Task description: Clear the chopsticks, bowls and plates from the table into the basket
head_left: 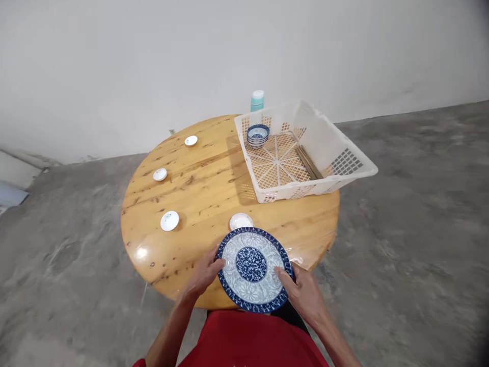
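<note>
4 small white dishes [169,220], 1 blue plate [253,268], 1 basket [344,163]

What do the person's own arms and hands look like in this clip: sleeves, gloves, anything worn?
Both forearms are bare, with no sleeves reaching them. The left hand and right hand wear no gloves; no rings, watch or bands are visible. A red garment covers the body below.

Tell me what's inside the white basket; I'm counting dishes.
The white basket holds a stack of small blue bowls at a far corner and brown chopsticks along its right side. How many bowls are stacked cannot be told.
</note>
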The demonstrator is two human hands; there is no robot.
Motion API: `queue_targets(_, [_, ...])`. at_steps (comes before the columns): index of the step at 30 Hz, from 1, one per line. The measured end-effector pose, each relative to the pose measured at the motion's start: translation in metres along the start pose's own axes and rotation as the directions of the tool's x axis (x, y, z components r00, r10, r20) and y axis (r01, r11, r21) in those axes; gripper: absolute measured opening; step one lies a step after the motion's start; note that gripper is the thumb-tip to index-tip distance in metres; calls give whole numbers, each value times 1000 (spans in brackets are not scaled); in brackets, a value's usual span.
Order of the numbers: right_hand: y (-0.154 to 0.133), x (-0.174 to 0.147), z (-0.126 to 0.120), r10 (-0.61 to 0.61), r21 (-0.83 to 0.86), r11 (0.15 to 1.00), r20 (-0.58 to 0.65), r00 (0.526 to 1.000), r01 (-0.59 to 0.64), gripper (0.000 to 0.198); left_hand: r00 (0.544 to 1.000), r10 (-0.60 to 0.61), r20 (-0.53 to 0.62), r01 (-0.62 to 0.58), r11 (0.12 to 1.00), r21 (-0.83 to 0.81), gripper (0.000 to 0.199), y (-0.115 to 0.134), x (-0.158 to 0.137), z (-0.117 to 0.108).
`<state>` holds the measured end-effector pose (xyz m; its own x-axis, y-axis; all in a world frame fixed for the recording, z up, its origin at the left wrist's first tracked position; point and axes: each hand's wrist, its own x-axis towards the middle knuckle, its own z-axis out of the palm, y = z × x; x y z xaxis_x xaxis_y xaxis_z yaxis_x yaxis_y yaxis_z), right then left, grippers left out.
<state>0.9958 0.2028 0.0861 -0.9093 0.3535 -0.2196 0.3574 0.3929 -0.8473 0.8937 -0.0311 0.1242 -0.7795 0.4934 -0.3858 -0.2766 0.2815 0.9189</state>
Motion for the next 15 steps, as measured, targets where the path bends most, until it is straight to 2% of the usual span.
queue_targets(4, [9,24,-55,-29,23,999,124,992,26,47,989,-62,-131,57,997,-43,58,19,-3,51])
queue_targets(7, [11,41,-84,-47,-14,999,172,984,50,47,984,-76,-163,67,996,-61,57,27,-2,74])
queue_targets(11, [3,58,-107,-56,-22,998,179,982,61,47,989,-100,-110,89,991,-98,56,39,7,83])
queue_targets(15, [-11,70,-122,-68,27,997,104,992,65,45,999,-2,-34,-2,994,-109,58,63,26,78])
